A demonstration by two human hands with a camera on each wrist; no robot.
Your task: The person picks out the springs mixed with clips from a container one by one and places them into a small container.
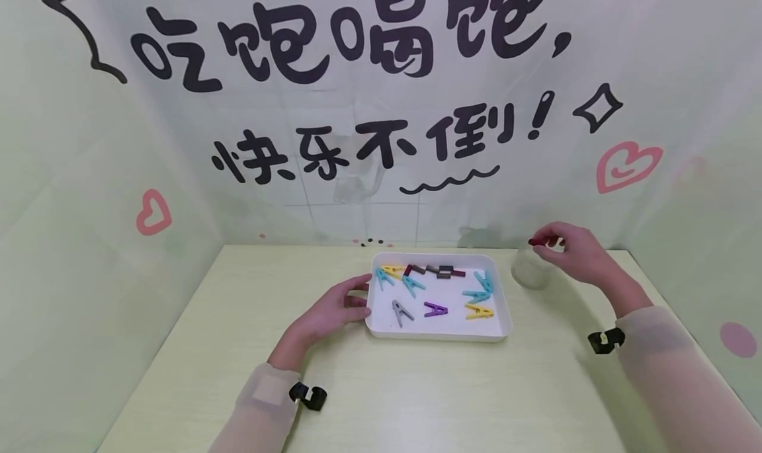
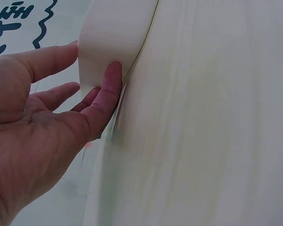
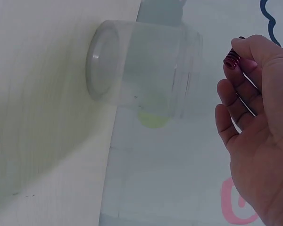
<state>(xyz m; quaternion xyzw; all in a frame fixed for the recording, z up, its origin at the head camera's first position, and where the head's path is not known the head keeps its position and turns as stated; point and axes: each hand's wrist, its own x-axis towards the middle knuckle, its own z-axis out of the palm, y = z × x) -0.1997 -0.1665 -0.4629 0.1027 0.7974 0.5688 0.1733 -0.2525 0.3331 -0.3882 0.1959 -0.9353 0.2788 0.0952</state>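
Red spring above jar; tray near (clips, other springs inside).

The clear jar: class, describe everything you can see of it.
The clear jar is a colourless, see-through cylinder; glass or plastic, I cannot tell. It has a rounded base, smooth walls and a ridged neck, and no lid shows. It stands upright on the table, apart from the white tray and to its right. The right hand, pinching a dark red spring, is just above its mouth, not touching it.
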